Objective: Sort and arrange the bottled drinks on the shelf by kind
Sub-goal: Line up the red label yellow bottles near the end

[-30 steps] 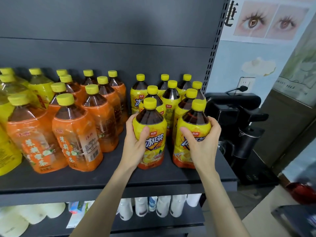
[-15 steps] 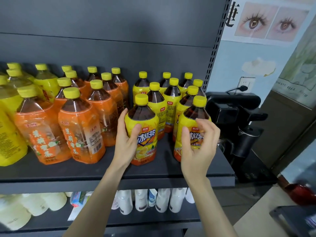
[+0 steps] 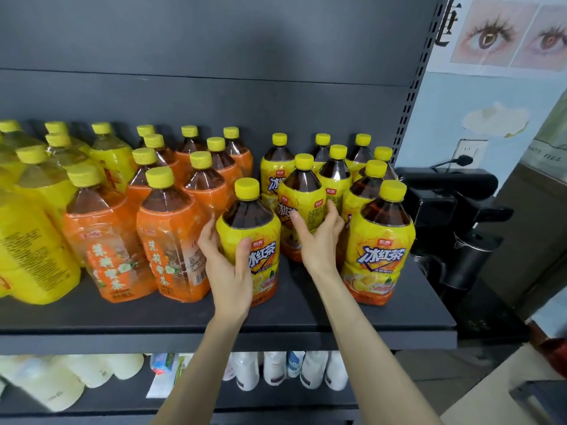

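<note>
Two bare forearms reach up from the bottom edge, passing a lower shelf where white bottles (image 3: 273, 368) stand in a row. Above them lies the dark shelf (image 3: 184, 320) that carries the drinks.

Nearest the front edge, the left grip (image 3: 228, 273) is wrapped round the front iced-tea bottle (image 3: 250, 219). Its thumb lies across the yellow label and its fingers curl round the bottle's left side, between it and the orange-labelled bottles (image 3: 171, 240). The bottle is upright, dark tea showing under a yellow cap.

Well apart on the right, another iced-tea bottle (image 3: 382, 250) stands alone at the front, untouched, near the shelf's right end.

One row back, in the gap between those two, the right grip (image 3: 320, 243) clasps the second-row bottle (image 3: 302, 194). The thumb is on its front and the fingers are bent round its right side. This bottle is upright too, just beside its neighbours.

Behind it, more iced-tea bottles of the same yellow label crowd toward the back panel (image 3: 214, 56). The orange-labelled ones fill the middle of the shelf in rows, and yellow-wrapped bottles (image 3: 33, 240) of paler drink fill the left.

Past the shelf's right upright stands a black machine (image 3: 454, 210). Behind that is a pale blue wall with a plugged socket (image 3: 469, 151) and a poster of two eyes (image 3: 506, 35).
</note>
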